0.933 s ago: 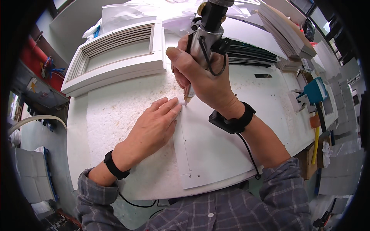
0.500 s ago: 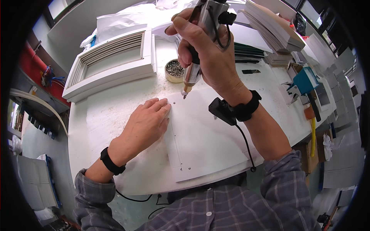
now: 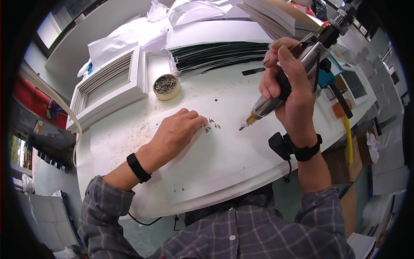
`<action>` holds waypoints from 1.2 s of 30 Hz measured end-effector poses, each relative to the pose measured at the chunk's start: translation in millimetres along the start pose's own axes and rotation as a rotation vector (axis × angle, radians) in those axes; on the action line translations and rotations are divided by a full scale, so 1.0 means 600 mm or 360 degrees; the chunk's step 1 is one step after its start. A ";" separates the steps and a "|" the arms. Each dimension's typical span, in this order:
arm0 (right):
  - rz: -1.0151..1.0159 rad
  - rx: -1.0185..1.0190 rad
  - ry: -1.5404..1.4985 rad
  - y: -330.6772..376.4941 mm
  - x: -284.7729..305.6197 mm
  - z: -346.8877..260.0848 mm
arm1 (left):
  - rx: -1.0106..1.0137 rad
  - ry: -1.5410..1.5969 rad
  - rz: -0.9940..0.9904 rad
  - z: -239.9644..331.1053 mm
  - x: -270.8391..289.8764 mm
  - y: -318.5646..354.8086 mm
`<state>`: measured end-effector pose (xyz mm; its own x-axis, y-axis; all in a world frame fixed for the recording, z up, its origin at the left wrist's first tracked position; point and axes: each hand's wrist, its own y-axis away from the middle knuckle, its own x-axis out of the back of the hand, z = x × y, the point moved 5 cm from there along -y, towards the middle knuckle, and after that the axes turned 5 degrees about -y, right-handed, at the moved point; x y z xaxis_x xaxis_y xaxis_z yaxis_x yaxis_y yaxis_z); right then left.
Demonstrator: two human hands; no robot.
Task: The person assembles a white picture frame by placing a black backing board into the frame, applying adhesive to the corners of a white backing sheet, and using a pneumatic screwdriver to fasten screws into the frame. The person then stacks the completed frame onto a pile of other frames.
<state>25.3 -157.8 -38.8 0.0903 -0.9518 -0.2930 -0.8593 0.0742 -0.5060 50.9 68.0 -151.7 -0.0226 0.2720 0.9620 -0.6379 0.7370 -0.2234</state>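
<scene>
My right hand (image 3: 297, 82) grips a silver power screwdriver (image 3: 282, 80). Its brass-coloured nose and bit point down just above a white panel (image 3: 207, 168). Several small screws (image 3: 214, 124) lie loose on the panel. Beside them is my left hand (image 3: 179, 131), its fingers curled and the tips pressed together at the screws. Whatever is between those fingertips is hidden. Small holes show near the panel's edges. Farther back stands a round tub (image 3: 167, 87) full of screws.
A white louvred frame (image 3: 108, 86) lies at the left of the table. Behind are a stack of dark-edged sheets (image 3: 215, 56) and white wrapping (image 3: 129, 36). A blue tool with a black handle (image 3: 338, 88) and a yellow strip (image 3: 347, 138) are at the right.
My right hand has brought the screwdriver down and to the right, away from the tub. My left hand has gone from lying flat to curled, and loose screws now show beside it.
</scene>
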 end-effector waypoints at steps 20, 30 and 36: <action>-0.0140 -0.0005 -0.0685 0.083 0.018 -0.021 | 0.0965 0.2117 -0.0057 0.149 -0.038 0.114; -0.0111 -0.0033 -0.0630 0.091 0.017 -0.015 | 0.0989 0.2651 0.0073 0.175 -0.079 0.112; -0.0050 -0.0028 -0.0678 0.096 0.016 -0.019 | 0.0975 0.2665 0.0071 0.178 -0.084 0.108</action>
<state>-28.9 -166.1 -61.6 0.3133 -0.7455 -0.5883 -0.8611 0.0383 -0.5071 -71.3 36.0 -197.7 0.4353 0.8486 -0.3006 -0.8348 0.5055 0.2181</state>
